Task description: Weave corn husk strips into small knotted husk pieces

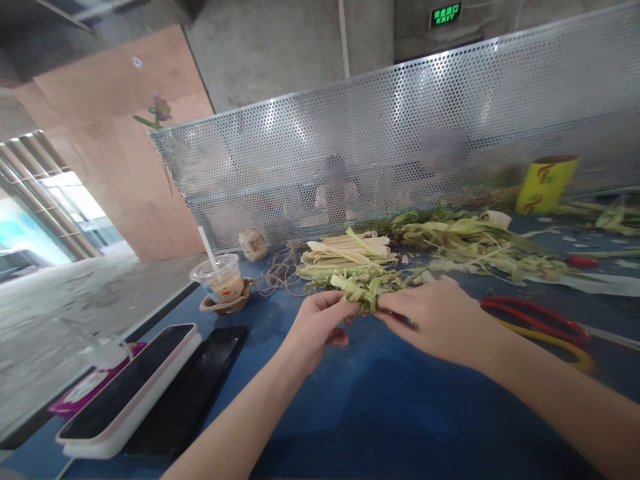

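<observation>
My left hand [316, 328] and my right hand [434, 319] meet over the blue table [380, 413], both pinching a small bundle of green leaf strips [361, 293] between the fingertips. The bundle lies just in front of a stack of cut pale husk strips [347, 257]. A long heap of loose green and yellow husks [465, 243] stretches to the right behind my right hand.
Red and yellow scissors [540, 327] lie right of my right hand. A plastic cup with a straw [223, 280], tangled twine [280, 270] and a twine roll [253, 244] sit left. Two phones [150, 387] lie at the near left. A yellow cup [546, 183] stands by the perforated metal screen [400, 133].
</observation>
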`<move>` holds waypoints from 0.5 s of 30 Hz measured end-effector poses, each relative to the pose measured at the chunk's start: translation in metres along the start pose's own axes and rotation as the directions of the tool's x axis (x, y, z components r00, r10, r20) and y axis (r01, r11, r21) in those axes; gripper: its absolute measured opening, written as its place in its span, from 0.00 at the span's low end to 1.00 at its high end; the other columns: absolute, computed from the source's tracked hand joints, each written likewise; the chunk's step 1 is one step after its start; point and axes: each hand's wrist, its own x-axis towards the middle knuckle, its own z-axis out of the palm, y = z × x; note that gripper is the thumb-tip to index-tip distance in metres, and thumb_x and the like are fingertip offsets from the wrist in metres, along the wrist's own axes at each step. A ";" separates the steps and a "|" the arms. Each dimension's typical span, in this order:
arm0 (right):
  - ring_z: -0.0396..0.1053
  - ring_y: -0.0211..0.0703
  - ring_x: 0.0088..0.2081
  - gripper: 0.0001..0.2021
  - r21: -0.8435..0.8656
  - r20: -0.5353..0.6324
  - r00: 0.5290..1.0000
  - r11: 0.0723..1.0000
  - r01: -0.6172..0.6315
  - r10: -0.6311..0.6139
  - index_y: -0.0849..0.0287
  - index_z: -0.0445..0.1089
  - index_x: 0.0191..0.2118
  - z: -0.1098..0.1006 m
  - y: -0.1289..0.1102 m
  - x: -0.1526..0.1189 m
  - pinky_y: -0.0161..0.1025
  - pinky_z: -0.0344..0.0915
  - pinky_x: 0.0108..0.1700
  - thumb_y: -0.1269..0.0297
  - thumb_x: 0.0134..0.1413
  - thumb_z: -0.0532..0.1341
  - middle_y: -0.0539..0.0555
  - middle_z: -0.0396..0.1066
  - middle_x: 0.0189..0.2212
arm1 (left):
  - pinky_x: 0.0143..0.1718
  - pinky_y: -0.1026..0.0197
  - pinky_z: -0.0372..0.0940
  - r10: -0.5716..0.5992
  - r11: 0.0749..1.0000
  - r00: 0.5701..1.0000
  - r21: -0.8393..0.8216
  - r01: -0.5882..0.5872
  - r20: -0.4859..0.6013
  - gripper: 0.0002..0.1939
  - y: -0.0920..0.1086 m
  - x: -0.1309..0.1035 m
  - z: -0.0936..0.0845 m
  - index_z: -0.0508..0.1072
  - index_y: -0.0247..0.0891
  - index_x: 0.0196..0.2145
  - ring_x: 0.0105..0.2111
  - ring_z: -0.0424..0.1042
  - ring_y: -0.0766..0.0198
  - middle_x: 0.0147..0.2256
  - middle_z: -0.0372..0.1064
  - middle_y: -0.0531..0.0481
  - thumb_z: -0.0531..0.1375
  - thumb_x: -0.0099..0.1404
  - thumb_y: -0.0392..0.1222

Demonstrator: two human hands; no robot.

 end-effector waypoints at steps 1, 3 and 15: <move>0.66 0.34 0.20 0.11 0.007 -0.001 1.000 1.000 0.003 -0.003 0.57 0.65 0.26 0.000 0.000 0.000 0.37 0.43 0.22 0.65 0.56 0.50 0.47 0.71 0.20 | 0.15 0.69 0.45 0.009 1.000 1.000 -0.004 -0.009 0.011 0.05 0.000 0.000 0.000 0.70 0.33 0.22 0.18 0.50 0.74 0.19 0.55 0.55 0.60 0.47 0.38; 0.66 0.34 0.21 0.11 0.019 0.004 1.000 1.000 0.009 -0.009 0.57 0.65 0.27 0.001 0.001 0.000 0.36 0.44 0.22 0.65 0.57 0.50 0.47 0.71 0.21 | 0.15 0.69 0.45 0.016 1.000 1.000 -0.005 -0.016 0.020 0.05 0.001 -0.001 0.000 0.70 0.33 0.22 0.18 0.50 0.75 0.20 0.56 0.55 0.60 0.47 0.38; 0.60 0.35 0.19 0.09 -0.120 0.036 0.993 0.986 0.119 -0.116 0.56 0.68 0.30 0.001 0.004 -0.002 0.37 0.38 0.22 0.69 0.56 0.51 0.48 0.67 0.19 | 0.15 0.70 0.43 0.042 0.992 0.997 0.124 -0.033 -0.067 0.07 -0.003 0.001 0.002 0.71 0.33 0.23 0.17 0.50 0.76 0.20 0.59 0.56 0.62 0.45 0.39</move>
